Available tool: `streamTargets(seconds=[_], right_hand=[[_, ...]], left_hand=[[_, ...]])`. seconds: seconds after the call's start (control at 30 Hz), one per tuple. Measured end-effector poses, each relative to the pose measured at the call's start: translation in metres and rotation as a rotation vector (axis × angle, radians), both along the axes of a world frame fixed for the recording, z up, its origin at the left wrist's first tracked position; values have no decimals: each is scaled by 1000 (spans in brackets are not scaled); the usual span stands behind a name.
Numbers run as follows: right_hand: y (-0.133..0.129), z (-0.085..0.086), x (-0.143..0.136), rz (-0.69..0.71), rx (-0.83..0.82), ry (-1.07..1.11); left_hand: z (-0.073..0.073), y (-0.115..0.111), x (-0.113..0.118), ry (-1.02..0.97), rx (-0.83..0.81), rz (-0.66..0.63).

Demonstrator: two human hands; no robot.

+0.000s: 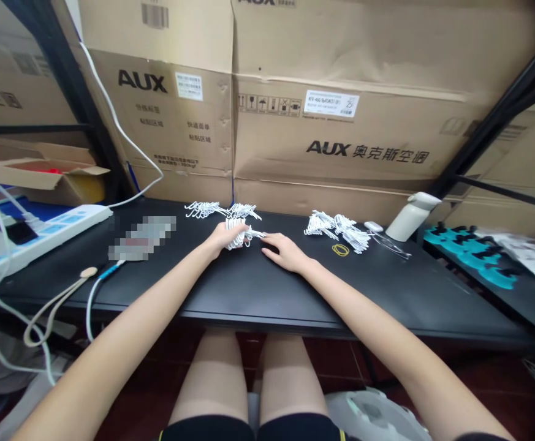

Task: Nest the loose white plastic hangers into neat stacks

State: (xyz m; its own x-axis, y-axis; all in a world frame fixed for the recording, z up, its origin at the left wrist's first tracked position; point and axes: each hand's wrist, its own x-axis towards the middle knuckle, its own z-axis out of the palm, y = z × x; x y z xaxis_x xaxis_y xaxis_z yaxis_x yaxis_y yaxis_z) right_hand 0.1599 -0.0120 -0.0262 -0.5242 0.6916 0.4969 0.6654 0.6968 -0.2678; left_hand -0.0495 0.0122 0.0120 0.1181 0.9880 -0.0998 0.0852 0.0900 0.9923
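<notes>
My left hand is closed round a bundle of white wire hooks just above the black table. Their curved ends show above the fingers and their straight ends point right. At those straight ends is my right hand, its index fingertip by the tips and its thumb spread apart below. Behind my left hand lie two piles of similar hooks, a left pile and a right pile. Further right are more white hooks and another bunch, with yellow rubber bands in front.
On the right stand a white bottle, a small white case, glasses and teal parts. A power strip, a blurred-out object and a cable lie left. Large cardboard boxes wall off the back.
</notes>
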Motion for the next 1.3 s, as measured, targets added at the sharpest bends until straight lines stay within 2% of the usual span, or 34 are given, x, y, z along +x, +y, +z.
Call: streamTargets(seconds=[0.1,0.23,0.37,0.43,0.53,0.67,0.83,1.03,1.3], right_hand=[[-1,3,-1,23,-22,37],[-2,6,1,-99,-47,117],[-1,7,7,-216,-141,243],[2,8,13,-226,-171,283],[8,10,26,-202,-129,251],[10,10,32,-133,-65,287],[6,9,23,-44,-38,249],[5,9,22,-16,-15,204],[-4,12,9,48,12,210]], left_hand=[[1,-3,0,7,2,-127],[2,-7,1,41,-1,-265],[-1,-3,0,7,3,-168],[-2,0,-2,9,27,-98],[-1,3,-4,31,60,-43],[1,0,-4,66,93,-43],[1,-3,-2,89,136,-74],[0,-2,-3,107,154,-44],[0,-9,1,180,232,-139]])
